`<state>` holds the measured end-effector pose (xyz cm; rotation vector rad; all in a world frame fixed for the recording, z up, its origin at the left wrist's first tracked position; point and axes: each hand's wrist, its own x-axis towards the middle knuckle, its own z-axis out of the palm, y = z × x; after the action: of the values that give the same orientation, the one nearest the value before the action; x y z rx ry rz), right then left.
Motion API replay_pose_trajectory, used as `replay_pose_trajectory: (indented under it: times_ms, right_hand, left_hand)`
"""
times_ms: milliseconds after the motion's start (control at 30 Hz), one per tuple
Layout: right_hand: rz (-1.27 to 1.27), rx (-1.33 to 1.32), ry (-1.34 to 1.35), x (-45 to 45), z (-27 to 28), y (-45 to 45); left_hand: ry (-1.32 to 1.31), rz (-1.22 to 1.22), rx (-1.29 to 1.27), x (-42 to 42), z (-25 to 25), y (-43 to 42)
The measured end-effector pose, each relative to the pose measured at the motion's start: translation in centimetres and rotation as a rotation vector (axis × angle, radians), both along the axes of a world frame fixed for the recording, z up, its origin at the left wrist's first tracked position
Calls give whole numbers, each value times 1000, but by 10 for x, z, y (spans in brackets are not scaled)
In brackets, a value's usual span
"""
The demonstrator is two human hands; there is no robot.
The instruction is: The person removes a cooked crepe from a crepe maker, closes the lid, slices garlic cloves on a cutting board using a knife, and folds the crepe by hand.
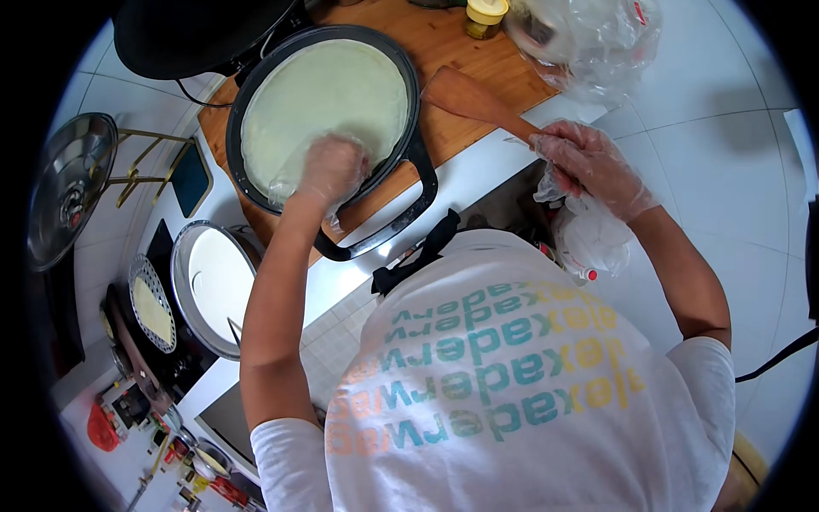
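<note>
A pale, thin round crepe [328, 94] covers the plate of a black electric griddle [408, 136] with a loop handle at its near side. Over the crepe's near edge is my left hand [335, 166] in a clear plastic glove. Its fingers are curled closed, and their tips are hidden, so I cannot tell what they pinch. My right hand [589, 158], gloved the same way, grips the handle of a wooden spatula [469, 96]. The spatula's flat blade points left, to the right of the griddle and apart from it.
The griddle stands on a wooden board [473, 55]. A yellow-lidded jar [486, 15] and a plastic bag [597, 43] lie beyond. At left are a large pot [223, 273] of white liquid, a patterned plate [153, 303] with a pale piece, and a glass lid [72, 192] on a rack.
</note>
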<state>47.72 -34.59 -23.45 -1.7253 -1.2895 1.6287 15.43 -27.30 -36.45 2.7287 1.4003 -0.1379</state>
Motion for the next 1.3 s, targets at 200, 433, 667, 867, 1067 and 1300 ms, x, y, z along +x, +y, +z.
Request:
replay_pose_trajectory:
  times_ms: [200,433,667,867,1067,1300]
  right_hand:
    - [222,68,-49,-6,-16,2]
    - [659,383,-177,-53,-58,40]
    - [462,126,-270,-131,-115,90]
    - [364,143,-3,-161,-115,100]
    - [284,22,158,-159,-120,99]
    - [206,21,315,-155,-98,88]
  left_hand:
    - [-120,149,-186,-17,23,16]
    - [-372,359,-201,-39,68,23]
    - [-302,162,84,-28,89,5]
    - [-146,154,124,-13,85,-14]
    - [-191,193,85,-9,84,-34]
    - [-353,328,101,-24,80,-67]
